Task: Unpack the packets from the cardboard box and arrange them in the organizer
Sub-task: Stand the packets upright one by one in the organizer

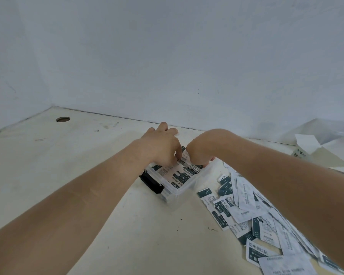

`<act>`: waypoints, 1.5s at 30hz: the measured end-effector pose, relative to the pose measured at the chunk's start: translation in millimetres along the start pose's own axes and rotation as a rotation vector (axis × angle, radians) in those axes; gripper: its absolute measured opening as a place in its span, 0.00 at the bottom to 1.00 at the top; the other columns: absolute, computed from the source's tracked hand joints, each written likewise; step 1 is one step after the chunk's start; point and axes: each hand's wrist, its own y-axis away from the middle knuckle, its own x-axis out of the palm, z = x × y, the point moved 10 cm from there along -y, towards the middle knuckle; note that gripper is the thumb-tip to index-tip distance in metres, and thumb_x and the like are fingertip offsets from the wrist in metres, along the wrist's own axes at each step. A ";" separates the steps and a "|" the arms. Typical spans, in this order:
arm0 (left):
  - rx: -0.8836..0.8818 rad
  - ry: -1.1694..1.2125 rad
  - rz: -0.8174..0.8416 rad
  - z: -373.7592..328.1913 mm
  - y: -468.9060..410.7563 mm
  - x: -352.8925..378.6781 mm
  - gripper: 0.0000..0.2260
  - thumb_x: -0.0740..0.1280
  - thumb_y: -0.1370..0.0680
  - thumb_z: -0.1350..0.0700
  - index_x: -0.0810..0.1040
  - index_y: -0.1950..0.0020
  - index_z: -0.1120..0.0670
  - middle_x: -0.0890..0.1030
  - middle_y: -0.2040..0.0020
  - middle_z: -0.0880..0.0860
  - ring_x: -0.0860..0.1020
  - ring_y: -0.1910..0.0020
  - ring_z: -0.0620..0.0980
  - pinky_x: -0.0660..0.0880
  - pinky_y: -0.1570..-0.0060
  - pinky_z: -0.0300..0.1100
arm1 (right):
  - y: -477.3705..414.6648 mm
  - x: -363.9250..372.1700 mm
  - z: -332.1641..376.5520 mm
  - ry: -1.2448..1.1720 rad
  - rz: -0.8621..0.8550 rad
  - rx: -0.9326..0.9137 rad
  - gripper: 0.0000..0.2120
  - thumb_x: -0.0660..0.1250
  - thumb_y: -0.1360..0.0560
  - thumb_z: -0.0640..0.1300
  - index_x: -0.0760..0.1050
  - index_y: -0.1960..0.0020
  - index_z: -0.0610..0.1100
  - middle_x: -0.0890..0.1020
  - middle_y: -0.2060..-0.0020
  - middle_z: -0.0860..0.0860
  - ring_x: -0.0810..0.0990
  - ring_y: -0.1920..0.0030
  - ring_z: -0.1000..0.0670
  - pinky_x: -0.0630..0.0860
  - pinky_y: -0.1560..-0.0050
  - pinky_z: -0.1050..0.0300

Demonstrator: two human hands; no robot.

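Note:
A clear plastic organizer with a black latch stands mid-table, holding white-and-dark-green packets. My left hand reaches over its far left side, fingers curled down onto the packets inside. My right hand is bent down into the far right part of the organizer, fingers curled among the packets; what they grip is hidden. A loose pile of the same packets is spread on the table to the right, partly under my right forearm. The opened white cardboard box lies at the far right.
The pale table meets a white wall at the back and left. A round cable hole sits near the far left corner. Bare table surface lies left and in front of the organizer.

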 end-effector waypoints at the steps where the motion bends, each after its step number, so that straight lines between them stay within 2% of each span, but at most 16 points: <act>1: 0.001 0.013 -0.016 0.2 0.5 -1.9 0.14 0.65 0.26 0.47 0.78 0.40 0.38 0.61 0.26 0.50 0.56 0.30 0.53 0.62 0.36 0.50 | -0.3 1.5 -1.8 0.016 0.013 0.013 0.16 0.56 0.19 0.36 0.68 0.32 0.35 0.68 0.66 0.49 0.67 0.69 0.53 0.70 0.63 0.61; 3: -0.003 0.014 -0.026 -1.1 0.3 -4.1 0.14 0.65 0.26 0.47 0.78 0.40 0.38 0.57 0.24 0.50 0.54 0.28 0.54 0.59 0.34 0.51 | -1.4 2.2 -4.9 0.028 0.010 0.038 0.17 0.55 0.19 0.37 0.67 0.32 0.33 0.68 0.65 0.48 0.68 0.68 0.52 0.70 0.59 0.59; 5: -0.008 -0.006 -0.015 -3.7 -1.9 -3.8 0.14 0.65 0.25 0.46 0.77 0.40 0.38 0.55 0.23 0.50 0.52 0.27 0.55 0.55 0.32 0.53 | 1.4 -1.0 -6.6 0.026 -0.004 0.060 0.16 0.55 0.18 0.37 0.69 0.33 0.33 0.73 0.63 0.47 0.69 0.68 0.53 0.70 0.62 0.60; 8: -0.019 -0.008 -0.010 -6.5 -6.6 -2.5 0.13 0.64 0.25 0.46 0.77 0.40 0.37 0.53 0.22 0.49 0.50 0.26 0.55 0.51 0.30 0.55 | 6.8 -8.4 -13.7 0.028 -0.016 0.072 0.13 0.54 0.19 0.38 0.71 0.38 0.36 0.84 0.49 0.43 0.71 0.68 0.53 0.67 0.66 0.63; 10: -0.016 -0.009 -0.031 -7.0 -8.0 -5.2 0.14 0.64 0.25 0.45 0.77 0.40 0.36 0.52 0.22 0.49 0.49 0.25 0.55 0.49 0.29 0.57 | 8.3 -18.5 -20.9 -0.052 -0.064 0.032 0.07 0.56 0.20 0.39 0.71 0.47 0.39 0.86 0.52 0.45 0.75 0.66 0.51 0.71 0.63 0.61; 13: 0.019 -0.005 -0.111 -11.9 -5.4 -18.4 0.15 0.65 0.25 0.45 0.76 0.39 0.35 0.51 0.22 0.48 0.48 0.25 0.55 0.47 0.28 0.57 | 22.2 -42.6 -44.2 -0.369 -0.296 -0.028 0.10 0.56 0.23 0.36 0.76 0.49 0.38 0.86 0.61 0.48 0.77 0.65 0.53 0.69 0.67 0.62; 16: 0.092 0.049 -0.299 -21.0 2.6 -44.6 0.11 0.67 0.25 0.50 0.80 0.43 0.41 0.66 0.31 0.49 0.59 0.32 0.52 0.60 0.33 0.49 | 42.2 -55.6 -79.0 -0.623 -0.610 -0.038 0.09 0.58 0.23 0.38 0.78 0.53 0.44 0.80 0.64 0.53 0.74 0.64 0.55 0.66 0.67 0.62; 18: 0.135 0.136 -0.259 -30.2 1.5 -48.2 0.08 0.67 0.24 0.53 0.83 0.48 0.45 0.77 0.44 0.47 0.71 0.41 0.49 0.71 0.42 0.46 | 46.2 -44.5 -97.4 -0.731 -0.682 -0.019 0.08 0.59 0.23 0.38 0.77 0.52 0.45 0.74 0.62 0.56 0.72 0.63 0.54 0.67 0.65 0.62; 20: 0.155 0.244 -0.079 -44.0 -3.9 -37.0 0.09 0.66 0.24 0.55 0.84 0.48 0.46 0.81 0.54 0.43 0.78 0.52 0.44 0.75 0.47 0.43 | 39.5 -24.9 -104.6 -0.842 -0.636 -0.021 0.08 0.58 0.22 0.38 0.76 0.49 0.46 0.73 0.61 0.55 0.74 0.60 0.50 0.72 0.60 0.58; 22: 0.201 0.266 0.053 -59.0 -9.3 -23.2 0.13 0.63 0.23 0.57 0.82 0.44 0.44 0.79 0.56 0.41 0.77 0.56 0.42 0.74 0.48 0.39 | 33.9 -8.2 -104.3 -0.914 -0.579 -0.033 0.10 0.57 0.22 0.38 0.76 0.47 0.46 0.74 0.59 0.53 0.74 0.58 0.47 0.72 0.59 0.54; 26: 0.309 0.196 0.251 -70.0 -18.1 9.1 0.24 0.57 0.24 0.65 0.78 0.38 0.41 0.72 0.33 0.50 0.71 0.36 0.50 0.71 0.39 0.49 | 26.9 5.9 -102.9 -0.935 -0.548 -0.060 0.13 0.56 0.22 0.37 0.75 0.43 0.45 0.72 0.62 0.55 0.69 0.69 0.51 0.68 0.68 0.60; 30: 0.370 0.052 0.341 -72.4 -17.5 20.2 0.28 0.58 0.25 0.65 0.71 0.33 0.37 0.68 0.38 0.52 0.69 0.37 0.52 0.71 0.40 0.48 | 21.5 9.1 -100.9 -0.904 -0.522 -0.085 0.12 0.56 0.21 0.39 0.73 0.42 0.49 0.76 0.55 0.53 0.73 0.65 0.51 0.71 0.65 0.59; 34: 0.432 -0.150 0.309 -82.3 -10.3 17.8 0.22 0.58 0.21 0.55 0.65 0.31 0.33 0.68 0.43 0.51 0.72 0.48 0.50 0.72 0.47 0.45 | 21.3 8.6 -99.9 -0.838 -0.517 -0.090 0.13 0.56 0.20 0.40 0.72 0.39 0.49 0.77 0.46 0.48 0.75 0.50 0.49 0.70 0.52 0.55; 38: 0.484 -0.173 0.178 -90.6 -10.5 9.5 0.17 0.57 0.19 0.51 0.68 0.32 0.37 0.72 0.44 0.50 0.66 0.56 0.45 0.65 0.56 0.39 | 18.4 9.4 -100.8 -0.833 -0.510 -0.095 0.13 0.56 0.20 0.40 0.71 0.38 0.49 0.76 0.46 0.49 0.75 0.49 0.48 0.69 0.57 0.57; 42: 0.463 -0.133 0.043 -88.4 -16.2 7.9 0.13 0.60 0.19 0.49 0.74 0.37 0.35 0.67 0.53 0.44 0.75 0.54 0.49 0.65 0.60 0.39 | 17.0 8.2 -100.6 -0.827 -0.528 -0.093 0.14 0.56 0.21 0.39 0.72 0.37 0.46 0.75 0.48 0.50 0.75 0.49 0.49 0.65 0.65 0.62; 45: 0.485 -0.169 -0.014 -92.2 -14.4 2.9 0.12 0.60 0.20 0.51 0.75 0.39 0.38 0.73 0.51 0.45 0.73 0.58 0.49 0.65 0.63 0.39 | 16.6 7.5 -100.3 -0.840 -0.536 -0.089 0.13 0.56 0.21 0.39 0.73 0.39 0.46 0.77 0.48 0.49 0.78 0.50 0.47 0.67 0.66 0.61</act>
